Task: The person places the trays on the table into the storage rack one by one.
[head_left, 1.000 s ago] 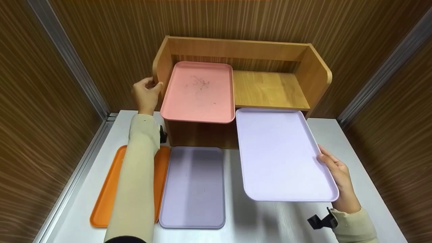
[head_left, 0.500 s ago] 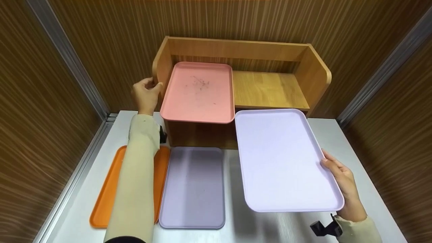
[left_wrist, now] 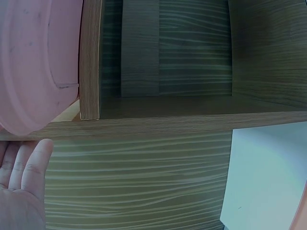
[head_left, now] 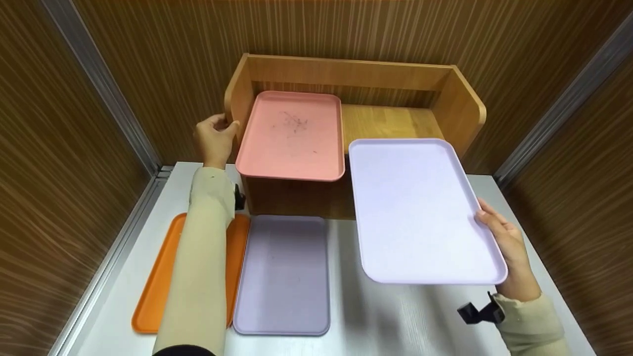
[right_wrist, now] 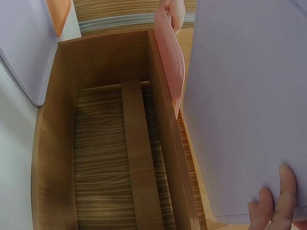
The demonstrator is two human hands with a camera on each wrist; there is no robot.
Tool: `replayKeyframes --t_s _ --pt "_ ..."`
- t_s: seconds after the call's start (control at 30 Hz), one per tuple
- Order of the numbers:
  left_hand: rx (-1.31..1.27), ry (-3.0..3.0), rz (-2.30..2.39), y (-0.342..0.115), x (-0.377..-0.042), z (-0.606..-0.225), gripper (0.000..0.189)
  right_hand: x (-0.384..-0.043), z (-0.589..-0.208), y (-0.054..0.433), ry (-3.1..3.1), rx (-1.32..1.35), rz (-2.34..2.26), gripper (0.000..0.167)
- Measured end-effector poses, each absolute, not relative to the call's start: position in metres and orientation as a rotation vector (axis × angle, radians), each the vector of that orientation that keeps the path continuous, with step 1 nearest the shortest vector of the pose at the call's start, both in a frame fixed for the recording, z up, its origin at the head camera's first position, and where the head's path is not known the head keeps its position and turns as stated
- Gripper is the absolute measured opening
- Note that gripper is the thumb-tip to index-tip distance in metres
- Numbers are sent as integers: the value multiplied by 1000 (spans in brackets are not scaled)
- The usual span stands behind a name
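My left hand (head_left: pixel 215 141) grips the left side panel of a wooden shelf (head_left: pixel 237 94) in the head view. In the left wrist view its fingers (left_wrist: pixel 29 170) lie along the panel's outer face; the thumb is not clearly visible there. A pink tray (head_left: pixel 292 133) with dark marks rests on the left of the shelf top, close to that hand. My right hand (head_left: pixel 509 242) holds a pale lilac tray (head_left: pixel 425 212) by its right edge, tilted in front of the shelf's right half. Fingers (right_wrist: pixel 288 187) spread against the tray's underside in the right wrist view.
An orange tray (head_left: pixel 160 291) lies on the white table (head_left: pixel 366 316), partly covered by my left forearm. Next to it lies a greyish-purple tray (head_left: pixel 282 277). Wood-grain walls (head_left: pixel 346 29) with metal corner strips enclose the table.
The lilac tray dips slightly toward me, then rises toward the shelf top and shifts a little right with my right hand. My left hand and the other trays stay put.
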State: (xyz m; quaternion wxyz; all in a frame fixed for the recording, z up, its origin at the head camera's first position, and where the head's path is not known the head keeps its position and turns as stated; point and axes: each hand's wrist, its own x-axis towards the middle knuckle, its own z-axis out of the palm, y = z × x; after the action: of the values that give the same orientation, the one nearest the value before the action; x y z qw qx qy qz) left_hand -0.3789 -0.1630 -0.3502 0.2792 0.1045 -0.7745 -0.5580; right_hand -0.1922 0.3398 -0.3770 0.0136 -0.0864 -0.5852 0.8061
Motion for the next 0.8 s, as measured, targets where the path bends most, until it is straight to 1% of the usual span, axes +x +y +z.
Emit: replayKeyframes --t_s 0.27,0.5,0.57,0.73,0.8 --pt "283 -2086 -1507 -161 -378 -349 23 -222 -361 340 -1895 -286 2411 26" --pt "300 -2088 -1510 -161 -378 -349 23 -243 -348 342 -2038 -294 2190 23" --pt "280 -2077 -1514 -161 -378 -349 22 -248 -346 342 -2101 -309 2114 26" --pt "229 -2038 -1516 -160 -379 -350 22 -263 -344 342 -2253 -316 1952 45" --pt "234 -2038 -1511 -161 -379 -350 22 -268 -344 342 -2303 -314 1896 49"
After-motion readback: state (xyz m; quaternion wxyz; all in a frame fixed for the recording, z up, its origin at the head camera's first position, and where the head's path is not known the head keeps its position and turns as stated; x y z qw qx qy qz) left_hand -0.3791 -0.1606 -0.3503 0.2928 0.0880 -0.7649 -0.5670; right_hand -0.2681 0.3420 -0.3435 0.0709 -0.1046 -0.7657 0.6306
